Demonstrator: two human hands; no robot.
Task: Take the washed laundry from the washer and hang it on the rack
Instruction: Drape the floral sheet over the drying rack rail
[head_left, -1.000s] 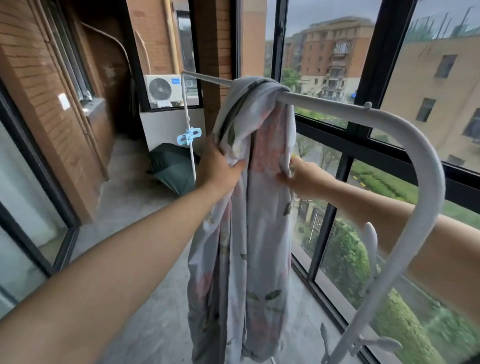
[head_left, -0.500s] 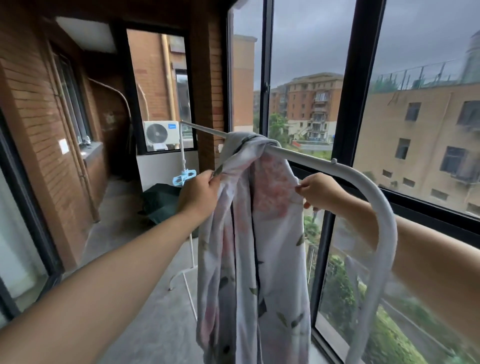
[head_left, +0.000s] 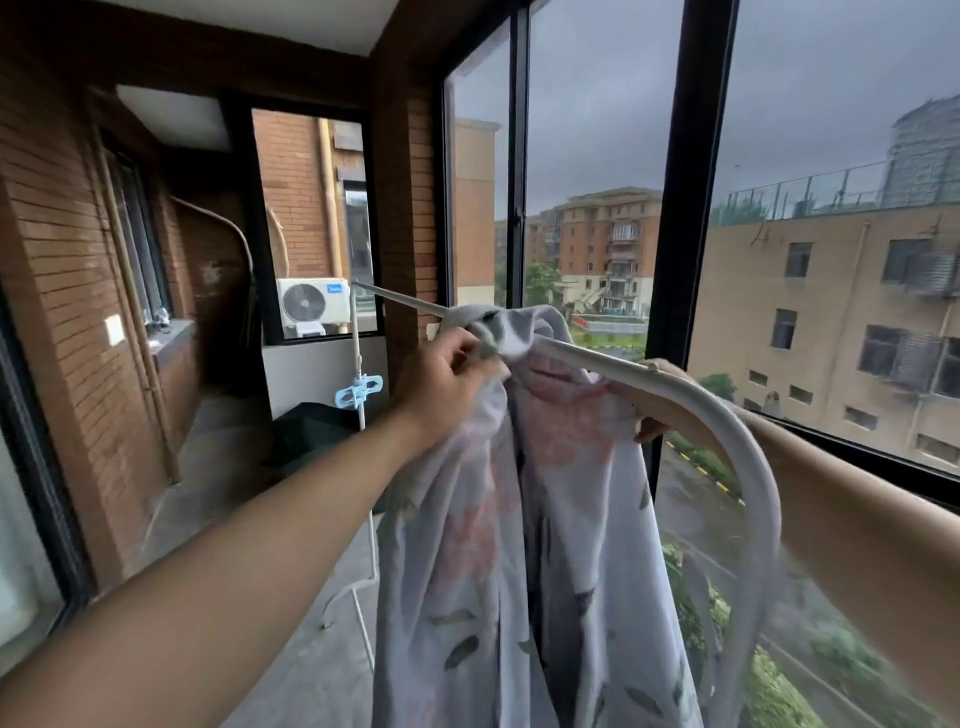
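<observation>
a white rack (head_left: 691, 410) of smooth round tubing runs as a straight top bar, then bends down in a wide curve at its near end. over that bar hangs the washed laundry, a thin floral sheet (head_left: 545, 519). it is pale grey-white cotton printed with faded pink blooms and dark green leaves, bunched into a thick knot on the bar and falling below it in long soft folds.

the left hand (head_left: 441, 379) is on the near side of the rack, just beside the bar, fingers curled in and pinching the gathered fabric at the knot. the right hand (head_left: 657, 415) reaches in from the far side of the rack, partly hidden by the tube. its fingers are curled round the sheet's edge just under the bar.

on the rack's thin far upright sits a light blue plastic clip (head_left: 358, 391). beyond the rack's far end a boxy white air conditioner unit (head_left: 311, 306) with a round fan grille stands outside the glass. low behind that upright lies a dark green bag (head_left: 311, 431). a black window frame (head_left: 680, 208) rises behind the rack, and rough red brick wall (head_left: 62, 260) lines the side opposite it.
</observation>
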